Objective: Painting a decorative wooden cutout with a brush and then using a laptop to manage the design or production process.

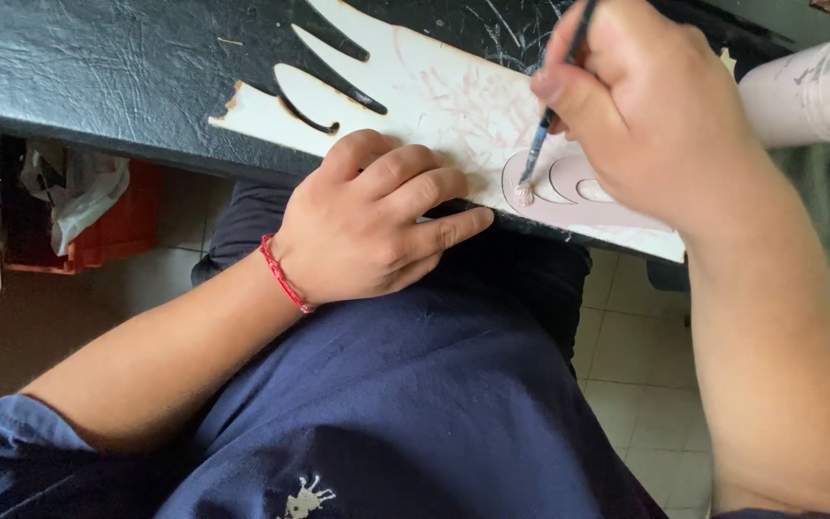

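A flat, pale wooden cutout [425,96] with curved slots lies on the dark tabletop [108,67] and overhangs its near edge. My left hand [377,221], with a red cord on the wrist, presses down on the cutout's near edge, fingers curled. My right hand [646,106] holds a thin dark-handled paintbrush [542,135]. The brush tip, loaded with pinkish paint, touches the cutout's right part, where a pink painted patch [578,187] spreads around curved slots.
A pale cylinder-shaped container [809,91] smeared with paint lies at the right on the table. Under the table at the left sit an orange crate [117,231] and a white plastic bag [74,187]. A tiled floor shows below right. My dark blue clothing fills the foreground.
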